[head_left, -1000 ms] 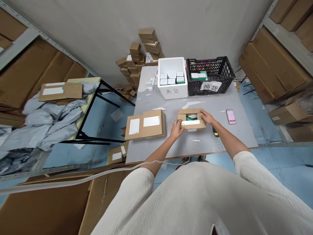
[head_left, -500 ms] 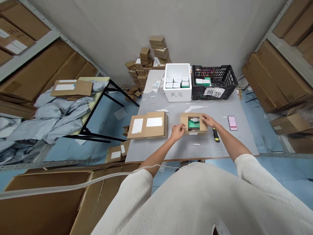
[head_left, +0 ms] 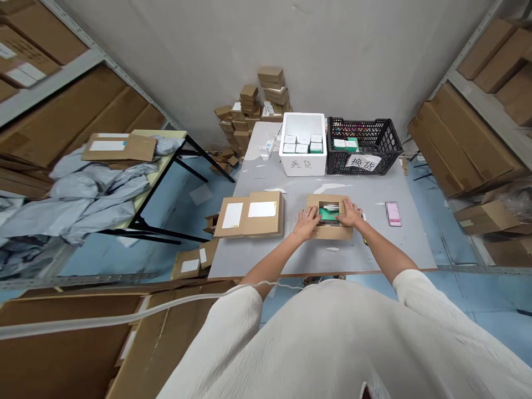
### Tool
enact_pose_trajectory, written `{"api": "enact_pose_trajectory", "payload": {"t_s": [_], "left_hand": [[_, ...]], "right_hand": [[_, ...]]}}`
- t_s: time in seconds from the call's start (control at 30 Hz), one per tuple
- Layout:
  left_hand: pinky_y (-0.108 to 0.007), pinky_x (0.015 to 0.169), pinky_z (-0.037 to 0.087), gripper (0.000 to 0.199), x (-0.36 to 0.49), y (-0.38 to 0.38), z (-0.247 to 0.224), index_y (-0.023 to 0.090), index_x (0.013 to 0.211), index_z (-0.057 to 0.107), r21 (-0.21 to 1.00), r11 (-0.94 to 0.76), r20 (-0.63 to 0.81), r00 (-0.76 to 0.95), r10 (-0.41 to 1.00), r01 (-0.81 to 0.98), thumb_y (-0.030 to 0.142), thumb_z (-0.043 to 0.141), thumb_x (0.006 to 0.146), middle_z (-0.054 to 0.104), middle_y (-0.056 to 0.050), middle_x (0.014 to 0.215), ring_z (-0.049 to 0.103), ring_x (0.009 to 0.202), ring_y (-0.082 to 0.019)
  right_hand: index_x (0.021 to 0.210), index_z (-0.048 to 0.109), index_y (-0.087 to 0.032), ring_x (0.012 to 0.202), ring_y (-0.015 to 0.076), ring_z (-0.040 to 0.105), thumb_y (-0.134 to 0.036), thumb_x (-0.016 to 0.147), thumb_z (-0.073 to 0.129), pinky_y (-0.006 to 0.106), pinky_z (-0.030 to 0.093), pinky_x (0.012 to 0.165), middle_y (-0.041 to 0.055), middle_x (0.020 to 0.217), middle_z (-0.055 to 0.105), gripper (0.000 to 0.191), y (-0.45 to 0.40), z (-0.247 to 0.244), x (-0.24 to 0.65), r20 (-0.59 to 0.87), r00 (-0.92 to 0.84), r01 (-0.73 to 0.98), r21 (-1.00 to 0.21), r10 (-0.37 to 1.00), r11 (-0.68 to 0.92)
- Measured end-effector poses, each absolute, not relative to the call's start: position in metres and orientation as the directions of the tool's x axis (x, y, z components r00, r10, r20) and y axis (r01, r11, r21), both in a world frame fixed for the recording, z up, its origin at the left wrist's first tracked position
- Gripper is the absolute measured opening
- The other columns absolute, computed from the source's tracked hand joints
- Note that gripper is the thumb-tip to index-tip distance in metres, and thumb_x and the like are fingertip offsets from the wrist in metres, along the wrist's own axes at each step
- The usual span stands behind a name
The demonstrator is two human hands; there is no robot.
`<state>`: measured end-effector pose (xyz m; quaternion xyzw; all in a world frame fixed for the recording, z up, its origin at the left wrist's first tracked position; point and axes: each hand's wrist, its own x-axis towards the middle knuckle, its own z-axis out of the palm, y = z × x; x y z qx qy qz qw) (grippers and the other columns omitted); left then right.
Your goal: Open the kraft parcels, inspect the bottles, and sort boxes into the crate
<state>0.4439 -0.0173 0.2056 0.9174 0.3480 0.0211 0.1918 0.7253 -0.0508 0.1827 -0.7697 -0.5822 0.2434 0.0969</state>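
Note:
A small cardboard box (head_left: 332, 233) lies open on the table in front of me, its front flap folded down towards me. Inside it show a green item (head_left: 328, 214) and some white paper or packets behind it. My left hand (head_left: 306, 223) grips the box's left side, fingers at the opening. On the opposite side my right hand (head_left: 349, 213) holds the right edge, with the thumb reaching over the inner rim. Beneath my right wrist a utility knife (head_left: 365, 241) is almost wholly hidden.
Two labelled cardboard boxes (head_left: 261, 227) lie left of my hands. Behind stand a white foam bin (head_left: 303, 166) and a black crate (head_left: 384, 160), both holding small green-and-white boxes. A pink stack (head_left: 393, 214) lies at right. A white cable (head_left: 166, 306) crosses low on the left.
The box's front flap has come down towards me. Both hands have shifted from the flap edges onto the sides of the opening. My right wrist now covers most of the knife.

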Motion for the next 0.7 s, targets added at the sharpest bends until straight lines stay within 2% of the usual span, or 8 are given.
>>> {"api": "enact_pose_trajectory", "payload": {"t_s": [0.1, 0.2, 0.27, 0.37, 0.43, 0.5, 0.57, 0.7], "left_hand": [[-0.071, 0.135, 0.008, 0.094, 0.428, -0.023, 0.206, 0.028, 0.161, 0.049, 0.369, -0.652, -0.018, 0.706, 0.708, 0.662, 0.028, 0.091, 0.077, 0.026, -0.018, 0.181, 0.014, 0.170, -0.042], [-0.071, 0.135, 0.007, 0.095, 0.410, -0.026, 0.208, 0.023, 0.165, 0.045, 0.377, -0.614, 0.030, 0.653, 0.756, 0.693, 0.036, 0.089, 0.081, 0.029, -0.022, 0.178, 0.013, 0.170, -0.045], [-0.072, 0.134, 0.011, 0.092, 0.404, -0.021, 0.208, 0.020, 0.162, 0.049, 0.394, -0.585, 0.019, 0.631, 0.776, 0.708, 0.042, 0.089, 0.082, 0.041, -0.026, 0.170, 0.022, 0.166, -0.050], [-0.069, 0.129, 0.027, 0.096, 0.403, -0.006, 0.204, 0.020, 0.159, 0.050, 0.392, -0.547, -0.080, 0.620, 0.780, 0.739, 0.054, 0.090, 0.080, 0.051, -0.028, 0.160, 0.042, 0.155, -0.052], [-0.061, 0.125, 0.038, 0.110, 0.408, 0.009, 0.200, 0.021, 0.164, 0.043, 0.402, -0.545, -0.153, 0.641, 0.753, 0.736, 0.060, 0.093, 0.074, 0.043, -0.028, 0.168, 0.048, 0.151, -0.051], [-0.057, 0.123, 0.041, 0.131, 0.415, 0.026, 0.198, 0.024, 0.171, 0.031, 0.419, -0.553, -0.204, 0.668, 0.715, 0.720, 0.064, 0.097, 0.065, 0.024, -0.026, 0.180, 0.044, 0.155, -0.051], [-0.055, 0.122, 0.042, 0.147, 0.424, 0.041, 0.197, 0.026, 0.175, 0.022, 0.433, -0.553, -0.282, 0.689, 0.668, 0.712, 0.067, 0.099, 0.057, 0.012, -0.024, 0.183, 0.039, 0.159, -0.052], [-0.057, 0.120, 0.044, 0.161, 0.434, 0.059, 0.196, 0.024, 0.177, 0.016, 0.447, -0.545, -0.379, 0.701, 0.604, 0.710, 0.066, 0.102, 0.047, 0.009, -0.026, 0.183, 0.041, 0.157, -0.054]], "right_hand": [[0.168, 0.037, -0.030, 0.157, 0.0468, 0.036, -0.064, 0.083, 0.073, 0.069, 0.033, 0.123, 0.0139, 0.181, 0.028, 0.099, -0.051, 0.184, 0.727, -0.231, 0.179, 0.834, -0.480, 0.956, -0.272], [0.169, 0.038, -0.030, 0.157, 0.0474, 0.036, -0.062, 0.082, 0.074, 0.068, 0.033, 0.124, 0.0138, 0.181, 0.028, 0.099, -0.052, 0.185, 0.730, -0.250, 0.178, 0.832, -0.479, 0.952, -0.281], [0.169, 0.037, -0.029, 0.158, 0.0478, 0.035, -0.061, 0.082, 0.075, 0.068, 0.033, 0.124, 0.0142, 0.181, 0.028, 0.100, -0.053, 0.184, 0.731, -0.263, 0.185, 0.833, -0.469, 0.947, -0.293], [0.169, 0.038, -0.030, 0.158, 0.0469, 0.037, -0.060, 0.083, 0.075, 0.067, 0.034, 0.124, 0.0141, 0.181, 0.029, 0.099, -0.054, 0.183, 0.733, -0.234, 0.174, 0.833, -0.484, 0.956, -0.270], [0.169, 0.039, -0.030, 0.158, 0.0461, 0.038, -0.060, 0.083, 0.075, 0.067, 0.036, 0.124, 0.0140, 0.180, 0.030, 0.098, -0.056, 0.183, 0.735, -0.226, 0.171, 0.829, -0.492, 0.959, -0.264], [0.169, 0.039, -0.030, 0.159, 0.0448, 0.038, -0.059, 0.082, 0.075, 0.067, 0.036, 0.125, 0.0136, 0.180, 0.031, 0.099, -0.057, 0.187, 0.738, -0.242, 0.174, 0.821, -0.500, 0.954, -0.277], [0.170, 0.039, -0.028, 0.160, 0.0420, 0.038, -0.058, 0.082, 0.075, 0.063, 0.036, 0.128, 0.0131, 0.179, 0.034, 0.100, -0.060, 0.194, 0.741, -0.257, 0.164, 0.799, -0.532, 0.952, -0.281], [0.170, 0.041, -0.026, 0.158, 0.0368, 0.044, -0.049, 0.087, 0.068, 0.056, 0.044, 0.125, 0.0127, 0.175, 0.041, 0.090, -0.076, 0.209, 0.752, -0.167, 0.160, 0.724, -0.650, 0.973, -0.230]]}}
